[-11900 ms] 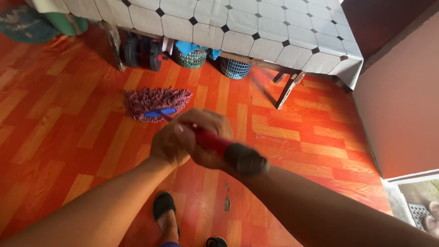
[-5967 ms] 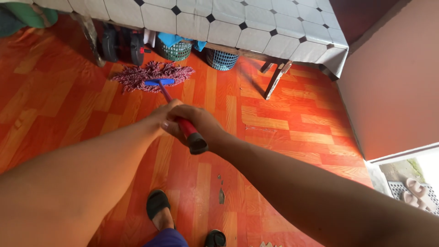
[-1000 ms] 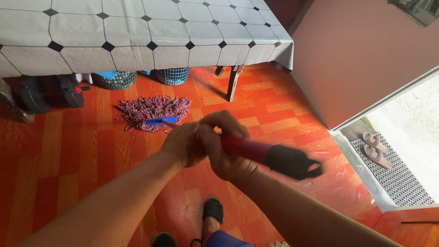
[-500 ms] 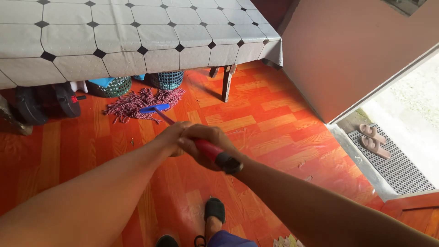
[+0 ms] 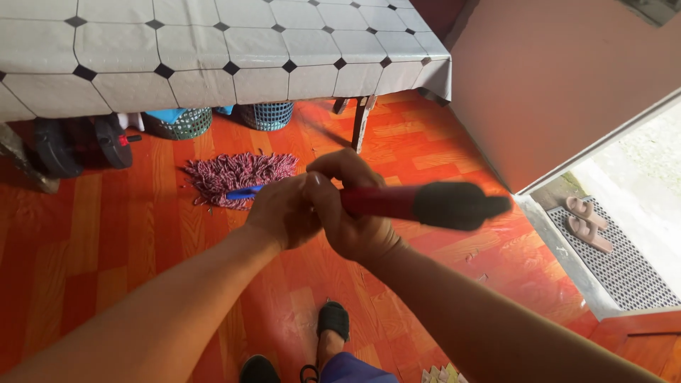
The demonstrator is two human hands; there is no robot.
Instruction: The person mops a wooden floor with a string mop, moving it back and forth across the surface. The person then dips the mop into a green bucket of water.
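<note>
Your left hand (image 5: 284, 213) and right hand (image 5: 355, 216) both clench the red mop handle (image 5: 379, 202) at frame centre, shaft running up-left to the string mop head (image 5: 237, 174) on the floor (image 5: 106, 227), left hand nearer it.

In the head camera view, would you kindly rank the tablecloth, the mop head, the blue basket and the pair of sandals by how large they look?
1. Tablecloth, by far the largest.
2. Mop head.
3. and 4. Blue basket and pair of sandals look about alike; the cloth hides part of the basket, so I would not rank them.
</note>
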